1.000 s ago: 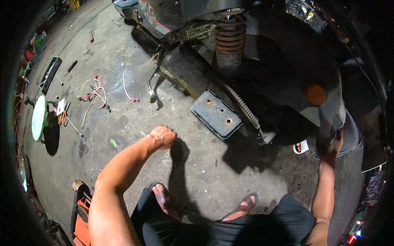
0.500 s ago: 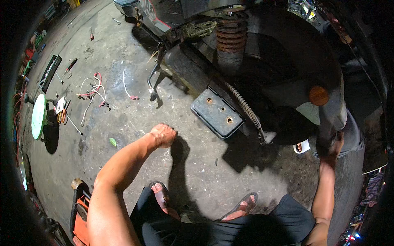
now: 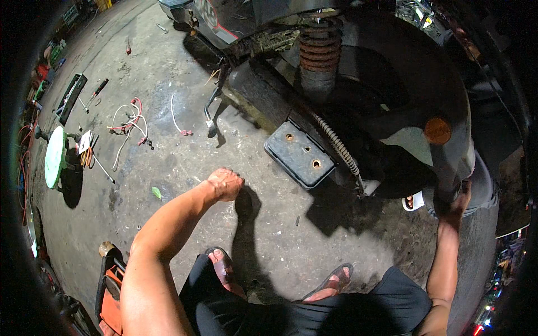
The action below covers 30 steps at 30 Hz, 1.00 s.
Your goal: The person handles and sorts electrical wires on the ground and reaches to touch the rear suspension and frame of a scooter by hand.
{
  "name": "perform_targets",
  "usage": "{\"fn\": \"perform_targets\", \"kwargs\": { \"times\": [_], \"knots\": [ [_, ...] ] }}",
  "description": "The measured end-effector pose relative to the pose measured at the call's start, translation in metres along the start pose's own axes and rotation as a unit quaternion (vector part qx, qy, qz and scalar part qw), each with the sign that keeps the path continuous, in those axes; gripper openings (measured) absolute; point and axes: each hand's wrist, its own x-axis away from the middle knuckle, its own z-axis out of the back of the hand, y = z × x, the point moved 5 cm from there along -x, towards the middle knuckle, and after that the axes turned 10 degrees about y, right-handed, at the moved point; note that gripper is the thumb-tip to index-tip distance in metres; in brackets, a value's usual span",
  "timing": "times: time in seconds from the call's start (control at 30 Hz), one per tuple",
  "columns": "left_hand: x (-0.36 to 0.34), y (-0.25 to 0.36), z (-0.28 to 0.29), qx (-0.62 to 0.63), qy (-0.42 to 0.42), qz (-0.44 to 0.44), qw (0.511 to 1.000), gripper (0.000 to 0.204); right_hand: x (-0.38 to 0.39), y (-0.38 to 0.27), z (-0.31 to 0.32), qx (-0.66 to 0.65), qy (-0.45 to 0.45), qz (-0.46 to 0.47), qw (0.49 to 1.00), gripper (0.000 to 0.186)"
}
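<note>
On the oil-stained concrete floor (image 3: 168, 185) beneath a raised vehicle, the left hand (image 3: 225, 183) is curled into a closed fist with nothing visible in its grip, knuckles just above or resting on the ground — I cannot tell which — a little left of the flat dark metal plate (image 3: 300, 154) with three rusty holes that lies under the axle. The right hand (image 3: 458, 200) reaches up to the lower edge of the grey wheel-arch panel (image 3: 448, 151); shadow hides the fingers, so I cannot tell whether its grip is closed on the panel or only pressed against it. To do this well, I judge the person should keep the left fist planted as a steady prop, hold the weight low over both sandalled feet (image 3: 280, 280), and work the right hand along the panel edge by feel, clear of the rusty coil spring (image 3: 319, 53) and the ribbed hose (image 3: 336, 147). As for labels and packages: a small white tag with a reddish mark (image 3: 413, 201) sits just left of the right hand, a round orange reflector (image 3: 437, 130) is fixed on the panel above it, a small white card (image 3: 85, 141) lies by the round green lid (image 3: 55, 157) at the far left, and loose white and red wires (image 3: 130, 120) trail nearby.
</note>
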Motion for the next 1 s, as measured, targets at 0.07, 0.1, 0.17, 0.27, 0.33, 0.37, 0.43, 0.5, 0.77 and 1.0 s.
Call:
{"fn": "perform_targets", "kwargs": {
  "times": [0.07, 0.1, 0.17, 0.27, 0.33, 0.37, 0.43, 0.5, 0.77, 1.0],
  "knots": [
    [0.0, 0.002, 0.004, -0.002, -0.01, 0.007, 1.0, 0.022, 0.005, -0.003, 0.016, 0.03, 0.253, 0.066, 0.965, 0.053],
    [-0.001, 0.003, 0.005, 0.001, -0.013, 0.004, 1.0, 0.022, 0.002, -0.003, 0.023, 0.05, 0.228, 0.074, 0.97, 0.051],
    [-0.001, 0.004, 0.007, 0.002, -0.011, 0.001, 1.0, 0.022, -0.004, -0.012, 0.056, 0.07, 0.201, 0.086, 0.973, 0.05],
    [-0.01, 0.006, 0.006, 0.004, -0.002, -0.006, 1.0, 0.022, -0.017, -0.032, 0.083, 0.225, 0.057, 0.172, 0.957, 0.046],
    [-0.009, 0.003, 0.001, 0.004, 0.003, -0.004, 1.0, 0.022, -0.021, -0.022, 0.08, 0.006, 0.062, 0.07, 0.996, 0.046],
    [-0.008, 0.002, -0.002, 0.005, 0.006, -0.003, 1.0, 0.022, -0.019, -0.017, 0.068, 0.005, 0.061, 0.067, 0.996, 0.046],
    [-0.006, 0.002, -0.001, 0.004, 0.005, -0.003, 1.0, 0.022, -0.012, -0.011, 0.058, -0.032, 0.186, 0.059, 0.98, 0.046],
    [-0.004, 0.004, 0.005, 0.004, 0.005, -0.006, 1.0, 0.022, -0.014, -0.013, 0.061, -0.027, 0.169, 0.062, 0.983, 0.046],
    [-0.005, 0.01, 0.01, 0.016, -0.013, 0.01, 1.0, 0.024, -0.013, -0.018, 0.063, -0.026, 0.151, 0.07, 0.986, 0.049],
    [-0.02, 0.02, 0.017, 0.012, -0.01, -0.019, 1.0, 0.024, -0.013, -0.047, 0.074, 0.04, -0.014, 0.061, 0.997, 0.047]
  ]
}}
